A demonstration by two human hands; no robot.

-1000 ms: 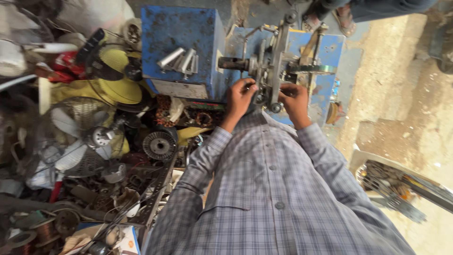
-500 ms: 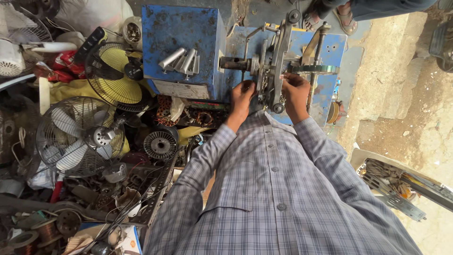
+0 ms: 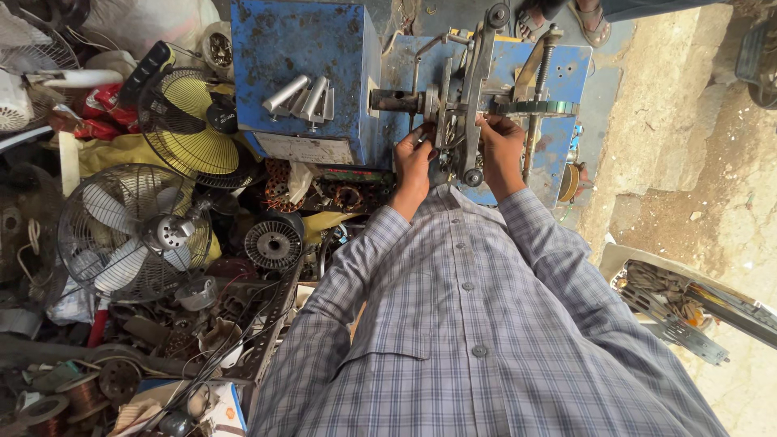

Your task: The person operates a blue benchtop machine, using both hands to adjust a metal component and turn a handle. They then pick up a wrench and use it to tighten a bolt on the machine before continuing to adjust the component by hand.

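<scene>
A blue metal winding machine (image 3: 307, 73) stands in front of me, with a steel spindle and an upright metal winding arm (image 3: 473, 97) at its right side. My left hand (image 3: 414, 162) is curled against the left side of the arm's frame, fingers pinching a small part there. My right hand (image 3: 500, 146) grips the frame from the right, fingers closed around it. What lies between the fingers is hidden. Both sleeves are grey plaid.
Left of me lies a heap of scrap: a wire-caged fan (image 3: 133, 231), a yellow fan (image 3: 190, 129), a motor stator (image 3: 273, 243), copper wire spools (image 3: 77, 396). A tray of metal strips (image 3: 672, 299) sits right. Another person's sandalled feet (image 3: 591, 20) stand beyond the machine.
The view has tilted down and closer. My hands stay on the winding arm; my left hand has shifted slightly lower on the frame.
</scene>
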